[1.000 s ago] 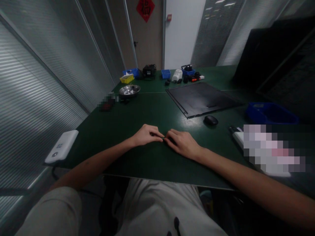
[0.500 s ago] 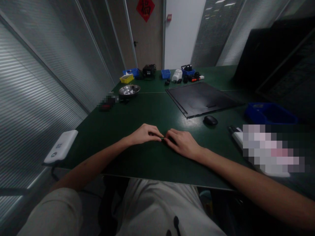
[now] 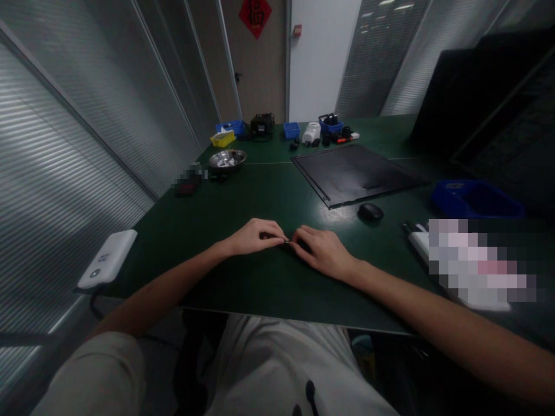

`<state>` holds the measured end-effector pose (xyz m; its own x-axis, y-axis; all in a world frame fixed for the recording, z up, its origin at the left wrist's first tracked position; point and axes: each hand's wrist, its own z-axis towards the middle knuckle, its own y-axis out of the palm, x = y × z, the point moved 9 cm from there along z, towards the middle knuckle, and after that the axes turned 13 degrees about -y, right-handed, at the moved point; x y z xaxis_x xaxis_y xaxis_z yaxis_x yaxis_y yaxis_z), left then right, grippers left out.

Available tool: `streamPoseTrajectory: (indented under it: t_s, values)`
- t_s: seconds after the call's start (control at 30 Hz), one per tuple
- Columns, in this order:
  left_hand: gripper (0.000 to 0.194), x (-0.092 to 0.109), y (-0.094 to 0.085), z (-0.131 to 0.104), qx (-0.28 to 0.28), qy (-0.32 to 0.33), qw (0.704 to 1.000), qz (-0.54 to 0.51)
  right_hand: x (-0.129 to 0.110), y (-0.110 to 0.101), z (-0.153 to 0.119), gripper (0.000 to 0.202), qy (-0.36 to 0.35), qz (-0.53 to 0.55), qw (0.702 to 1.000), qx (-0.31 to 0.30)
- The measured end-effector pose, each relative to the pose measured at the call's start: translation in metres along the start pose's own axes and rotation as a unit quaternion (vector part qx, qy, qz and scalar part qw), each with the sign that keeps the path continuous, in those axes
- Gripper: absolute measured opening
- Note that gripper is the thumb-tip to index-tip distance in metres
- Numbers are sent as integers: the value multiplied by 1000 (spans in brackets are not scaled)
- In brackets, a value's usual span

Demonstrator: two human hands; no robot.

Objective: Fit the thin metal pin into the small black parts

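Both hands meet low over the dark green table (image 3: pixel 260 289), near its front edge. My left hand (image 3: pixel 262 236) is closed in a pinch, thumb and fingertips pressed together around something tiny and dark. Facing it from the right, my right hand (image 3: pixel 318 248) is also pinched, its fingertips almost touching those of the left. The small thing between the fingertips is too small to name. Beyond the right hand lies a black mouse (image 3: pixel 370 212).
Behind the mouse lies a black mat (image 3: pixel 355 173). A metal bowl (image 3: pixel 228 159) stands at the back left, a white box (image 3: pixel 108 258) at the left edge. On the right are a blue tray (image 3: pixel 477 199) and a partly blurred white object (image 3: pixel 468 266).
The left thumb has closed up toward the fingers, narrowing the gap between them. The right hand has hardly moved.
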<state>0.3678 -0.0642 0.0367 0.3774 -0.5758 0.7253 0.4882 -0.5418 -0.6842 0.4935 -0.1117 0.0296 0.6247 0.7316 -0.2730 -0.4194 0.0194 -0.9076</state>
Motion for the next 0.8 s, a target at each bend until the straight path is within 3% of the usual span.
streamPoseTrajectory:
  t_s: [0.2, 0.57, 0.8]
  values:
    - [24, -7, -9, 0, 63, -29, 998, 7, -1, -1, 0, 21, 1, 2, 1000, -2]
    - [24, -11, -16, 0, 143, -9, 989, 40, -1, 0, 0, 22, 3, -4, 1000, -14]
    - [25, -16, -2, 7, 110, 20, 975, 189, 2, 2, 0, 23, 6, -10, 1000, -12]
